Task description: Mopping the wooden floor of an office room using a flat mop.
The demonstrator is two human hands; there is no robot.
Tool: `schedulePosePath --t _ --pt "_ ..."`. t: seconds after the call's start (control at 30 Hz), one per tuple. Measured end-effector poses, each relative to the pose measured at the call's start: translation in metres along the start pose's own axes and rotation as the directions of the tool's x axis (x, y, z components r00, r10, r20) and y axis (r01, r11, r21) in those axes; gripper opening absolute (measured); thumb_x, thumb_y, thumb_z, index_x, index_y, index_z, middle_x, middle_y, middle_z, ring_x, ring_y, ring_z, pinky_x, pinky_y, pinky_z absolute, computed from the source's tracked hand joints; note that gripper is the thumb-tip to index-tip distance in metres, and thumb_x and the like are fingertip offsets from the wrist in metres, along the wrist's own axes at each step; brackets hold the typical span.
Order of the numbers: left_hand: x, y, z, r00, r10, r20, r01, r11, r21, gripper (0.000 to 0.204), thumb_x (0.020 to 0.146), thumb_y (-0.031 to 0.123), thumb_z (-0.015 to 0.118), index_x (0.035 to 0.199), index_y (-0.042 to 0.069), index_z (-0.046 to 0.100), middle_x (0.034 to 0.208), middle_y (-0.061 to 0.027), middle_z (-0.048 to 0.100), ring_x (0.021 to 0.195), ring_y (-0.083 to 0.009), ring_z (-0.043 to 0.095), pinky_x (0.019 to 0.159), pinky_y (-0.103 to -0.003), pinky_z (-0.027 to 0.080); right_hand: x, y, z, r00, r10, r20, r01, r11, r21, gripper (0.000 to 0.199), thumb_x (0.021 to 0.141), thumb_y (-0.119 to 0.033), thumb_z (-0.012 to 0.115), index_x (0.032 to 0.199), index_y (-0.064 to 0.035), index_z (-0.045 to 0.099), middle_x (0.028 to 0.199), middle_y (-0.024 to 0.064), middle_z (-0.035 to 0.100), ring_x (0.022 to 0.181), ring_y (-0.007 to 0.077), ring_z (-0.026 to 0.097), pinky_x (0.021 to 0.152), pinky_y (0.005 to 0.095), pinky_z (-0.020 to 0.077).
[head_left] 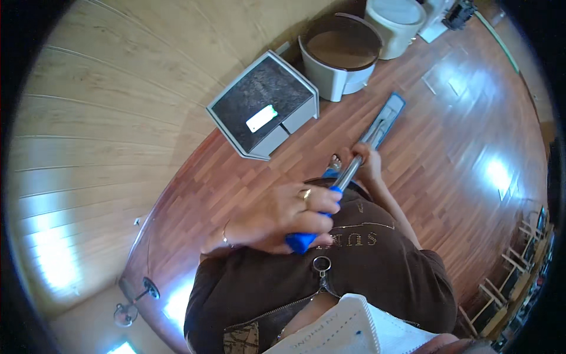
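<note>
A flat mop [350, 171] with a metal pole slants from my chest to the upper right. My left hand [280, 213], with a ring and a bracelet, is closed round its blue grip near my brown top. Lower on the pole, my right hand [369, 163] wraps round the metal just above the mop head. The long, narrow mop head [390, 115] has a blue-grey edge and appears over the wood-look floor [436, 141]. One of my feet [335, 161], in a sandal, shows beside the pole.
A small cabinet [268, 79] with a dark top stands ahead on the left, a white phone-like device [261, 118] on it. Beyond it are a round brown-topped cabinet [342, 50] and a white round one [396, 12]. Wooden racks [507, 277] line the right; a stand [141, 292] is at lower left.
</note>
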State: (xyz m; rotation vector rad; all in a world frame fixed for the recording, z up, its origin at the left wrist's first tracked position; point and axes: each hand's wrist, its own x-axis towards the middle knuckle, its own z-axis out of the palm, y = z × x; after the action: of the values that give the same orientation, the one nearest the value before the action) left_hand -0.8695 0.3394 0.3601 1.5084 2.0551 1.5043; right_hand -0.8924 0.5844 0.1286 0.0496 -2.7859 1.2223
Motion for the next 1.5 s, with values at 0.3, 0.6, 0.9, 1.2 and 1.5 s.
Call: schedulePosePath --t 0.3,0.6,0.9,1.2,1.5 --pt "0.048 -0.114 -0.023 0.983 -0.152 -0.107 0.145 0.987 -0.066 0.018 0.074 0.005 0.073 0.085 0.008 0.059 0.102 -0.0102 0.061 0.108 -0.0324 0.060 0.089 -0.042 0.049 0.130 0.091 0.009 0.988 -0.151 0.027 0.152 0.987 -0.042 0.010 0.066 -0.006 0.062 0.076 -0.0074 0.061 0.081 0.0119 0.059 0.085 0.0351 0.058 0.071 0.0424 0.0474" --pt "0.030 -0.204 0.003 0.964 -0.221 -0.148 0.189 0.961 -0.201 0.016 0.075 0.013 0.073 0.084 0.009 0.060 0.106 -0.0088 0.059 0.114 -0.0316 0.054 0.089 -0.043 0.041 0.167 0.145 0.034 0.994 -0.054 0.094 0.068 0.986 -0.155 0.006 0.074 -0.001 0.056 0.078 -0.0059 0.055 0.083 0.0120 0.056 0.083 0.0346 0.059 0.067 0.0396 0.0471" --pt "0.004 -0.236 -0.032 0.998 -0.047 -0.033 0.044 0.996 -0.077 0.017 0.075 0.019 0.069 0.086 0.012 0.059 0.098 -0.0028 0.056 0.094 -0.0249 0.057 0.083 -0.041 0.040 0.168 0.135 0.072 1.000 -0.017 0.010 0.018 0.984 -0.177 0.019 0.071 -0.005 0.069 0.071 -0.0050 0.050 0.075 0.0089 0.046 0.067 0.0280 0.050 0.060 0.0372 0.0422" --pt "-0.023 -0.233 -0.088 0.991 -0.013 0.130 0.024 0.996 -0.081 0.024 0.074 0.021 0.074 0.092 0.010 0.063 0.110 -0.0066 0.060 0.112 -0.0276 0.055 0.097 -0.047 0.037 0.154 0.097 0.103 0.995 0.093 -0.048 -0.100 0.977 -0.188 0.021 0.069 -0.005 0.073 0.075 -0.0049 0.053 0.076 0.0085 0.049 0.072 0.0261 0.052 0.066 0.0352 0.0430" --pt "-0.049 -0.229 -0.141 0.982 0.041 0.184 -0.011 0.986 -0.164 0.022 0.075 0.021 0.074 0.090 0.010 0.062 0.106 -0.0056 0.062 0.118 -0.0264 0.055 0.099 -0.049 0.034 0.135 0.049 0.132 0.991 0.036 -0.125 -0.066 0.967 -0.245 0.023 0.070 -0.014 0.076 0.075 -0.0058 0.055 0.075 0.0094 0.053 0.075 0.0294 0.054 0.068 0.0365 0.0436"
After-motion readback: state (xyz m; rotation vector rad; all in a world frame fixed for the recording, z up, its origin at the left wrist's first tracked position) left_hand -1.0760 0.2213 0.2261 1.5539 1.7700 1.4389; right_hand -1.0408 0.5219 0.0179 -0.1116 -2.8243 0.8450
